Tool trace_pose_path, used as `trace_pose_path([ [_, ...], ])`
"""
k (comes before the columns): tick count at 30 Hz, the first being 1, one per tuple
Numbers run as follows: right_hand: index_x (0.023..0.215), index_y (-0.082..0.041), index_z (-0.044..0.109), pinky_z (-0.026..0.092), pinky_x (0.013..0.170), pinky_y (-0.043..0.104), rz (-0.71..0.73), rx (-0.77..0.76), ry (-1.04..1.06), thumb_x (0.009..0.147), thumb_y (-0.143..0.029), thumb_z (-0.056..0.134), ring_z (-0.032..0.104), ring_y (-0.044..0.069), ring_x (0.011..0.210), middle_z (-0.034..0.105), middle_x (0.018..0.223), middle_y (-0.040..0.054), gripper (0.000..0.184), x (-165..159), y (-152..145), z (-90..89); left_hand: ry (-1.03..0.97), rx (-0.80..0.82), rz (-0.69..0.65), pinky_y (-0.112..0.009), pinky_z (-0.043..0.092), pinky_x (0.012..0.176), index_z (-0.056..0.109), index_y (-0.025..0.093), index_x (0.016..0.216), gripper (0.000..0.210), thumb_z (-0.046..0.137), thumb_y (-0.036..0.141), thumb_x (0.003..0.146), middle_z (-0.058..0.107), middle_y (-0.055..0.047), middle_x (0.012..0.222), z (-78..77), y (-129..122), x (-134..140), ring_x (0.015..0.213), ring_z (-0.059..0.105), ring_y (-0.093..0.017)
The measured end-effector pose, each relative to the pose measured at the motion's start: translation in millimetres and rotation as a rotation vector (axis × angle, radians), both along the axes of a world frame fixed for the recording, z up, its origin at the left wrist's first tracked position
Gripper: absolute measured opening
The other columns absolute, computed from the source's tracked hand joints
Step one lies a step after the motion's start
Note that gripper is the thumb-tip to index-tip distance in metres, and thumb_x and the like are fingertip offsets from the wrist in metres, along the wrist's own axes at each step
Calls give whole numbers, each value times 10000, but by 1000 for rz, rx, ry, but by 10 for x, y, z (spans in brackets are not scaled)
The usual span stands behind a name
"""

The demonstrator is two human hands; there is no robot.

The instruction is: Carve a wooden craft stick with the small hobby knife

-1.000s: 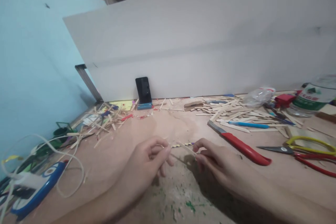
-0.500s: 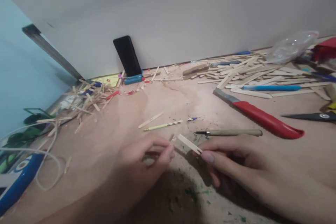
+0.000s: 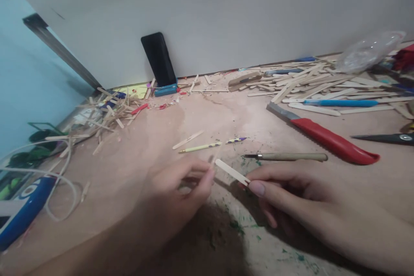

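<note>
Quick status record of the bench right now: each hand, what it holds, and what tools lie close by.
left hand: fingers pinched on a thin sliver, too blurred to identify
right hand: pinching one end of a wooden stick, other end pointing toward the left hand
just beyond hands: carving tool, striped pencil, both lying flat
right side: red-handled knife, stick pile
back wall: phone propped upright
table: green flecks near the hands

A flat, pale wooden stick (image 3: 232, 171) is pinched at its near end by the right hand (image 3: 291, 192), tilted, its round far end pointing toward the left hand (image 3: 181, 189).
</note>
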State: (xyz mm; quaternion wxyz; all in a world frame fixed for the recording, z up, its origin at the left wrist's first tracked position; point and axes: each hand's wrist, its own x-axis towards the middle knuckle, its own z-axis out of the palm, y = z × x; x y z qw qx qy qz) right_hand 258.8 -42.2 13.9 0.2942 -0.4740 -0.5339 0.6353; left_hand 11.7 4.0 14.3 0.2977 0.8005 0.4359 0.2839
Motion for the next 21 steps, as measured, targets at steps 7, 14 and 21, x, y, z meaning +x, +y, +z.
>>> trace_pose_path([
  [7, 684, -244, 585, 243, 386, 232, -39, 41, 60, 1028, -594, 688, 398, 103, 471, 522, 564, -31, 501, -42, -74, -155, 61, 232, -53, -251, 669, 758, 813, 295, 964, 175, 676, 208, 1031, 859, 45, 872, -33, -26, -8, 751, 824, -166],
  [14, 724, -255, 604, 299, 371, 236, -22, 148, -22, 1117, -560, 580, 440, 117, 469, 558, 570, -27, 498, 30, -93, -244, 60, 231, -54, -160, 607, 724, 808, 269, 954, 154, 698, 178, 1011, 853, 77, 850, -18, 14, -5, 720, 814, -106],
  [21, 856, -294, 738, 594, 583, 305, 168, 959, -619, 1052, -212, 635, 703, 180, 631, 737, 733, -8, 236, 279, 85, 19, 72, 91, -19, -149, 530, 657, 773, 256, 810, 178, 696, 216, 966, 777, 84, 754, 120, 189, -47, 680, 729, -78],
])
